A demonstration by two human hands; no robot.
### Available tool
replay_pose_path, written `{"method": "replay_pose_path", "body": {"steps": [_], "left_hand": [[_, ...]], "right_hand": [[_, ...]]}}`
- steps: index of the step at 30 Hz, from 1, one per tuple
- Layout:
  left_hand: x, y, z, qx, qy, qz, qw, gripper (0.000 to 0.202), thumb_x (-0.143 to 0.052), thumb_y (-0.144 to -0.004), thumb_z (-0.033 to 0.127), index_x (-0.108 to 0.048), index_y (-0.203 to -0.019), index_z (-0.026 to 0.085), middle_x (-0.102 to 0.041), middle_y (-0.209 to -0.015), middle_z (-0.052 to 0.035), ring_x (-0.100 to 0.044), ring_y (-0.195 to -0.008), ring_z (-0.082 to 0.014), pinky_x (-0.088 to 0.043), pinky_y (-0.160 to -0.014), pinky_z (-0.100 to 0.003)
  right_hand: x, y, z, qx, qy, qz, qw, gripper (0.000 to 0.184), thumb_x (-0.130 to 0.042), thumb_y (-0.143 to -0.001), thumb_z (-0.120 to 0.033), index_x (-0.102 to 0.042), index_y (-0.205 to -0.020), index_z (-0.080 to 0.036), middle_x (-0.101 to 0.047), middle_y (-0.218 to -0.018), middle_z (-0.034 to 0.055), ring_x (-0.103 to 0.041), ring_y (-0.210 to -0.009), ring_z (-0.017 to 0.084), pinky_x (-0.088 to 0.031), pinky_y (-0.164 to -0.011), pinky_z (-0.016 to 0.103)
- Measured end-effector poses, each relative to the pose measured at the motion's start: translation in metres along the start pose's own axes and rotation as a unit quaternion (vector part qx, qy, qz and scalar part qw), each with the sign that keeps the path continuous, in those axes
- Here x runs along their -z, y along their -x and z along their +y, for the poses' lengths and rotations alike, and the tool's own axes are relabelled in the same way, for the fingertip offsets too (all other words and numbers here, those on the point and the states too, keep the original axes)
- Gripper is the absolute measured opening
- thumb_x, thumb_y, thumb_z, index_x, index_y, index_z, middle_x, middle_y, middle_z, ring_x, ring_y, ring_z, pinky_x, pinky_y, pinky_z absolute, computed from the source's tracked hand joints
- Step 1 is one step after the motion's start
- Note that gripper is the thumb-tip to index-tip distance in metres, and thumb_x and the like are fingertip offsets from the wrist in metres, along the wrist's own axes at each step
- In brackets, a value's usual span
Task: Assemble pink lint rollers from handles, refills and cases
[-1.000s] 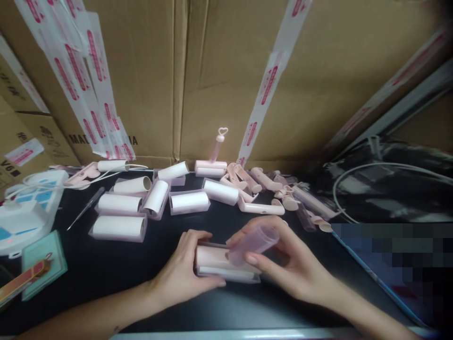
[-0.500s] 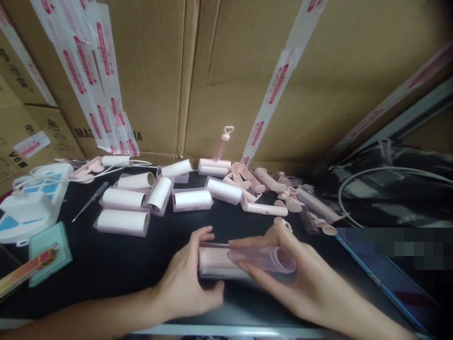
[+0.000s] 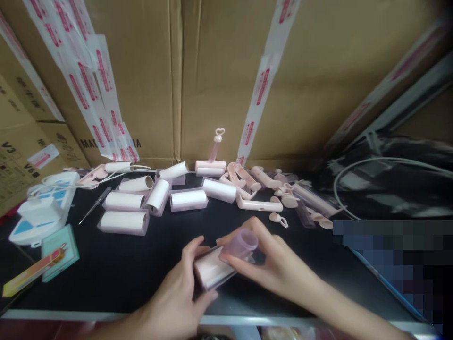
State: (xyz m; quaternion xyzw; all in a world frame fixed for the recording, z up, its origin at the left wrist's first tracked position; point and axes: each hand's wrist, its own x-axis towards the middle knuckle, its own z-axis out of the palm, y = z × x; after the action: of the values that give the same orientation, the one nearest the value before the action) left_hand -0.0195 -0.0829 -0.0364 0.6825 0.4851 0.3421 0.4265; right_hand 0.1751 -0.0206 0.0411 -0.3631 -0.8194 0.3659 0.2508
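Note:
My left hand (image 3: 180, 288) is closed around a lint roller head (image 3: 212, 270), a pale pink body with a white roll in a clear cover, tilted above the black tabletop. Between the thumb and fingers of my right hand (image 3: 272, 257) is a translucent purple handle tube (image 3: 242, 243). Its round open end points up toward me, and its lower end meets the roller head or lies just over it; the contact is hidden by my fingers. Beyond my right hand lies a small pink cap with a loop (image 3: 279, 219).
Several white rolls in clear covers (image 3: 122, 222) lie at left and centre. A lint roller with a heart-loop handle (image 3: 211, 167) stands against the cardboard box (image 3: 212, 85). Pink handle parts (image 3: 260, 205) are heaped at right. Left are a screwdriver (image 3: 95, 205) and a power strip (image 3: 67, 189).
The purple tube has swung from lying nearly flat to more upright. The roller head has tilted, and my right hand has shifted left, uncovering more of the loop cap. The view has shifted slightly.

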Motion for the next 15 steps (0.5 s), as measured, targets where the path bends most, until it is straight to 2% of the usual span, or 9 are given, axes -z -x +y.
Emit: {"method": "replay_pose_path", "body": {"steps": [3, 5, 6, 7, 9, 11, 12, 14, 15], "left_hand": [[0.025, -0.008, 0.001, -0.010, -0.033, -0.050, 0.998, 0.080, -0.059, -0.076, 0.016, -0.011, -0.139, 0.025, -0.041, -0.138, -0.0128, -0.040, -0.127, -0.0253, -0.028, -0.108, -0.047], [0.043, -0.015, 0.005, -0.014, -0.067, -0.059, 0.996, 0.091, -0.068, -0.071, 0.023, -0.009, -0.140, 0.024, -0.029, -0.144, -0.0149, -0.031, -0.133, -0.0288, -0.022, -0.110, -0.049], [0.051, -0.019, 0.009, -0.020, -0.081, -0.054, 0.995, 0.101, -0.074, -0.065, 0.028, -0.008, -0.141, 0.023, -0.021, -0.147, -0.0158, -0.024, -0.136, -0.0314, -0.019, -0.111, -0.050], [0.057, -0.024, 0.015, -0.032, -0.087, -0.049, 0.994, 0.111, -0.080, -0.058, 0.033, -0.007, -0.141, 0.023, -0.014, -0.149, -0.0162, -0.019, -0.137, -0.0336, -0.016, -0.112, -0.051], [0.061, -0.038, 0.032, -0.073, -0.061, -0.043, 0.995, 0.124, -0.086, -0.047, 0.037, -0.006, -0.141, 0.025, -0.011, -0.150, -0.0161, -0.016, -0.138, -0.0344, -0.014, -0.112, -0.051], [0.055, -0.054, 0.051, -0.119, 0.010, -0.050, 0.992, 0.122, -0.087, -0.045, 0.035, -0.009, -0.139, 0.026, -0.026, -0.146, -0.0153, -0.026, -0.135, -0.0307, -0.016, -0.111, -0.048], [0.048, -0.062, 0.059, -0.132, 0.050, -0.051, 0.989, 0.117, -0.087, -0.047, 0.033, -0.013, -0.137, 0.026, -0.037, -0.140, -0.0143, -0.033, -0.131, -0.0285, -0.019, -0.110, -0.047], [0.031, -0.075, 0.068, -0.132, 0.133, -0.057, 0.981, 0.099, -0.084, -0.053, 0.029, -0.026, -0.133, 0.023, -0.058, -0.120, -0.0102, -0.050, -0.117, -0.0244, -0.031, -0.104, -0.042], [0.022, -0.079, 0.069, -0.121, 0.170, -0.067, 0.976, 0.081, -0.080, -0.059, 0.030, -0.037, -0.127, 0.020, -0.064, -0.104, -0.0074, -0.058, -0.105, -0.0222, -0.040, -0.097, -0.039]], "right_hand": [[0.018, -0.001, 0.023, 0.030, -0.042, -0.012, 0.999, 0.043, -0.058, -0.082, -0.047, -0.041, -0.112, -0.022, -0.065, -0.111, 0.0082, -0.063, -0.100, 0.021, -0.054, -0.079, 0.031], [0.041, 0.001, 0.049, 0.038, 0.055, 0.086, 0.994, 0.044, -0.047, -0.087, -0.048, -0.038, -0.122, -0.022, -0.059, -0.120, 0.0111, -0.058, -0.109, 0.023, -0.048, -0.089, 0.038], [0.053, 0.004, 0.065, 0.025, 0.151, 0.162, 0.975, 0.041, -0.047, -0.087, -0.047, -0.044, -0.118, -0.020, -0.060, -0.117, 0.0126, -0.058, -0.107, 0.026, -0.047, -0.089, 0.041], [0.064, 0.007, 0.082, -0.003, 0.259, 0.192, 0.947, 0.038, -0.048, -0.086, -0.049, -0.052, -0.109, -0.018, -0.062, -0.111, 0.0142, -0.059, -0.102, 0.029, -0.047, -0.086, 0.044], [0.080, 0.013, 0.114, -0.044, 0.416, 0.184, 0.889, 0.040, -0.044, -0.085, -0.052, -0.062, -0.089, -0.016, -0.063, -0.103, 0.0177, -0.060, -0.093, 0.035, -0.047, -0.078, 0.048], [0.086, 0.019, 0.139, -0.073, 0.490, 0.176, 0.851, 0.044, -0.041, -0.086, -0.052, -0.065, -0.085, -0.015, -0.063, -0.098, 0.0180, -0.061, -0.085, 0.035, -0.048, -0.070, 0.046], [0.086, 0.021, 0.147, -0.077, 0.500, 0.173, 0.845, 0.044, -0.040, -0.087, -0.051, -0.065, -0.086, -0.014, -0.063, -0.096, 0.0170, -0.062, -0.082, 0.034, -0.048, -0.068, 0.044], [0.085, 0.023, 0.152, -0.067, 0.483, 0.166, 0.857, 0.042, -0.040, -0.088, -0.050, -0.064, -0.087, -0.015, -0.062, -0.091, 0.0140, -0.062, -0.079, 0.029, -0.047, -0.068, 0.040], [0.084, 0.023, 0.149, -0.056, 0.459, 0.165, 0.871, 0.041, -0.041, -0.088, -0.050, -0.062, -0.086, -0.015, -0.061, -0.089, 0.0126, -0.061, -0.078, 0.028, -0.047, -0.069, 0.039]]}}
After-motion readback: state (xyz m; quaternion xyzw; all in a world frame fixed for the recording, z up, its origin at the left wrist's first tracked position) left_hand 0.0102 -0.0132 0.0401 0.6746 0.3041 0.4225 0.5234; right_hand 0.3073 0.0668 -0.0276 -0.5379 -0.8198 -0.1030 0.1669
